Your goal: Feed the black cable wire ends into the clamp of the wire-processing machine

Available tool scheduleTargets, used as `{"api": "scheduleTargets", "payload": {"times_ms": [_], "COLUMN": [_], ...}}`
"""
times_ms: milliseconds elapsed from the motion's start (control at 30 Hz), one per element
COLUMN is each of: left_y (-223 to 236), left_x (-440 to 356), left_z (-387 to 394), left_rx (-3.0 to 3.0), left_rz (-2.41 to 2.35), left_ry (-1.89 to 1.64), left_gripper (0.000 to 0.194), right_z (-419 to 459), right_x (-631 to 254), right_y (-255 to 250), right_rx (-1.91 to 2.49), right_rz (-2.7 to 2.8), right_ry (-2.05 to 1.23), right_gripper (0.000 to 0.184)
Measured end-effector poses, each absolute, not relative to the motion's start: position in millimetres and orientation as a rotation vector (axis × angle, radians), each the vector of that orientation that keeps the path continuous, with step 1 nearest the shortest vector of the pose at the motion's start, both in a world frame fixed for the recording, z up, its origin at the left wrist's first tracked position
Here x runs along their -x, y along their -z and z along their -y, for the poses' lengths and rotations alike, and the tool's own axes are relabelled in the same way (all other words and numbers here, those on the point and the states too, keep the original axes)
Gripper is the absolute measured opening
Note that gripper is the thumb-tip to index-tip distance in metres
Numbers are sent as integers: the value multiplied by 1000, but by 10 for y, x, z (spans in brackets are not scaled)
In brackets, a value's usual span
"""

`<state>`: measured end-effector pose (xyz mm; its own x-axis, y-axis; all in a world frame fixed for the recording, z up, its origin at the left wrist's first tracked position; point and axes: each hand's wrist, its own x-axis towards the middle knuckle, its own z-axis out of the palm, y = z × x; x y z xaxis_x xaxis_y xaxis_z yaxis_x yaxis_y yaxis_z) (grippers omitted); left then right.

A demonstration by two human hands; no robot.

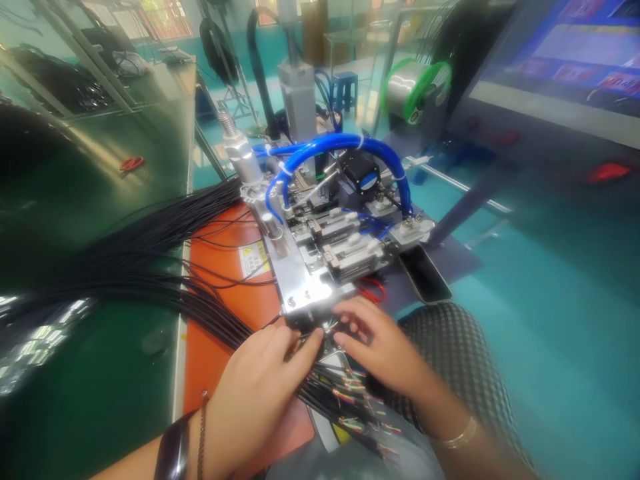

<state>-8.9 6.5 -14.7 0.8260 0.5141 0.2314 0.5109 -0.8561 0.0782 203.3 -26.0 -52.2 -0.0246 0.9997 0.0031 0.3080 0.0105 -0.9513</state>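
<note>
At the near end of a metal wire-working machine point(299, 277), my left hand point(263, 367) is closed in a pinch on a black cable, mostly hidden by the fingers. Thin light and green wire ends point(330, 325) stick out just past its thumb tip. My right hand point(383, 343) is close on the right side of these wire ends, thumb and fingers curved but apart, holding nothing that I can see. Below both hands lies a bundle of black cables point(325, 387) whose stripped ends show coloured wires point(350, 399).
Long black cables point(150, 283) run from the dark green table point(100, 220) onto the orange base point(220, 233). A phone point(426, 273) lies at the machine's right. Behind stand a green-rimmed solder-like wire spool point(415, 87) and a screen point(575, 53). Blue hoses point(345, 141) arch over the machine.
</note>
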Motion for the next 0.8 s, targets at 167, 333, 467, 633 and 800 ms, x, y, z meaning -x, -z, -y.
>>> {"api": "scheduleTargets", "payload": {"times_ms": [167,333,467,633,800], "left_y": [160,170,169,168,164], "left_x": [94,89,96,92,80], "left_z": [-58,-65,-71,-68,-61], "left_rx": [-3004,-3000,-2999,-3017,-3016], "left_rz": [-852,-835,-846,-855,-872], "left_ry": [-385,-372,-387,-407,-363], "left_gripper": [41,42,44,44,46], "right_z": [245,242,253,258,257], "right_x": [-2009,-1994,-2008,-2025,-2018], "right_y": [543,523,486,526,564], "right_rx": [1459,1385,1397,1489,1503], "right_rz": [1403,1369,1522,1371,1319], "right_ry": [-1197,-1139,-1019,-1109,-1263], "right_gripper": [6,24,7,18,12]}}
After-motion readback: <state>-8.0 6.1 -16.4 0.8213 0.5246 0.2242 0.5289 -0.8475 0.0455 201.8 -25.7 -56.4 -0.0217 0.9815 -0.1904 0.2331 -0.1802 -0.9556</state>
